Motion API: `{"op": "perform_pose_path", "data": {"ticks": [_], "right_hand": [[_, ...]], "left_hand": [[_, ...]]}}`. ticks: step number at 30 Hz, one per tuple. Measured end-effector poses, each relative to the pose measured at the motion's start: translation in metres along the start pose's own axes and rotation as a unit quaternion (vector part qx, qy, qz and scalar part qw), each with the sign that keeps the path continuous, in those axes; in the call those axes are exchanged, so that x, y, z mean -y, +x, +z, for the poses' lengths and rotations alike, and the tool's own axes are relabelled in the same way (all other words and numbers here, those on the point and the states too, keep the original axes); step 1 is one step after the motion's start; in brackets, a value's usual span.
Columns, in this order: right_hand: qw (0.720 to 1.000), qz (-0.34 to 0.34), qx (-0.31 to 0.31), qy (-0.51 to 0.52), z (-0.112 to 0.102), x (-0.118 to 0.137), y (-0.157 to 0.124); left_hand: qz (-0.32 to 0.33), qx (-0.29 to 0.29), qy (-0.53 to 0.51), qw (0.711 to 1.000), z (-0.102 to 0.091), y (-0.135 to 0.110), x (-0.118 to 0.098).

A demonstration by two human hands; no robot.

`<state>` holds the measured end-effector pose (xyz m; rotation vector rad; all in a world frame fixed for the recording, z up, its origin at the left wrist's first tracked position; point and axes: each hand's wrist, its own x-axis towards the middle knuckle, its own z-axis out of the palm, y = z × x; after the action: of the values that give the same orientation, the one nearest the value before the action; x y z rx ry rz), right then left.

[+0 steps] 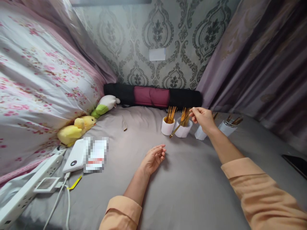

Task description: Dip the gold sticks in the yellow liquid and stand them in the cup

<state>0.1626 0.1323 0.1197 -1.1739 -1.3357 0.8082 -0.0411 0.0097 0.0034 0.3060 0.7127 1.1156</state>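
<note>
My right hand [202, 118] is raised over the white cups and pinches a thin gold utensil [179, 126] that slants down to the left in front of the second cup [183, 129]. That cup and the first white cup [167, 126] hold several gold utensils standing upright. A third white cup [200, 133] is partly hidden behind my right wrist. A fourth cup [226, 127] with brown-handled pieces stands further right. My left hand [153, 158] rests on the grey sheet [182, 185], palm up, fingers loosely curled, holding nothing.
A single gold piece [125, 125] lies on the sheet left of the cups. Yellow [75, 129] and green-white [105, 105] plush toys, a white power bank [74, 157], a power strip [28, 188] and cables sit at left. A black-and-maroon bolster [153, 95] lies against the wall. A dark phone [296, 163] lies at right.
</note>
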Motion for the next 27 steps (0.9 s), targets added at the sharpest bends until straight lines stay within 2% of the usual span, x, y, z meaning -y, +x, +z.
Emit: {"op": "perform_pose_path", "data": {"ticks": [9,16,22,27], "right_hand": [[0.997,-0.033,-0.068,-0.009,-0.003,0.022,0.023],[0.991,-0.074,-0.106,-0.042,-0.003,0.022,0.038],[0.977,-0.141,-0.101,-0.12,0.005,0.014,0.047],[0.965,-0.17,-0.074,-0.187,0.018,0.016,0.046]], "left_hand": [[0.0,-0.004,-0.007,1.0,-0.001,0.0,-0.002],[0.002,0.0,-0.012,1.0,-0.001,0.0,-0.002],[0.003,-0.001,-0.017,1.0,-0.002,0.001,-0.001],[0.006,0.004,-0.017,1.0,-0.002,0.002,-0.001]]}}
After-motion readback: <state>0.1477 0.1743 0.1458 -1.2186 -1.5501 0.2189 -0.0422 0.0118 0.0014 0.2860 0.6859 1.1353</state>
